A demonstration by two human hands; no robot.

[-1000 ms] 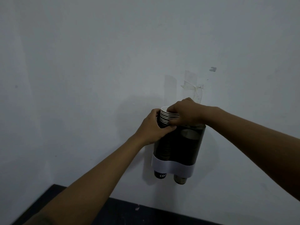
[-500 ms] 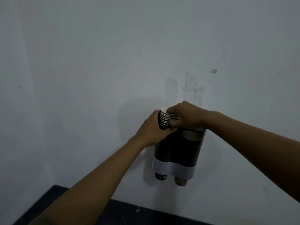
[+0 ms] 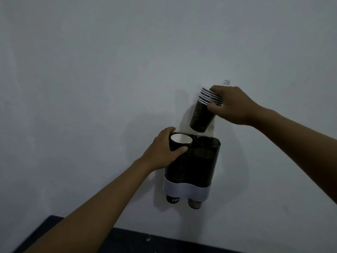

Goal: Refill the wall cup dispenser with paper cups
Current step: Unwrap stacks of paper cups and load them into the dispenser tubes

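Note:
A dark twin-tube cup dispenser [image 3: 206,167] with a white lower band hangs on the wall. Its left tube is packed with dark paper cups, and the top cup [image 3: 181,139] shows its white inside at the rim. My left hand [image 3: 164,152] grips the top of that left tube around the cups. My right hand [image 3: 231,105] holds a short stack of several dark cups [image 3: 202,114] by their white rims, tilted, above the dispenser's right tube and clear of it. The right tube looks mostly hollow. One cup bottom pokes out under each tube.
The pale wall [image 3: 91,88] fills most of the view. A clear tape strip or bracket sits on it behind the lifted stack. A dark surface [image 3: 127,240] runs along the bottom edge below the dispenser.
My right hand has lifted a short stack of cups off the left tube's pile, up and to the right. My left hand stays on the left tube.

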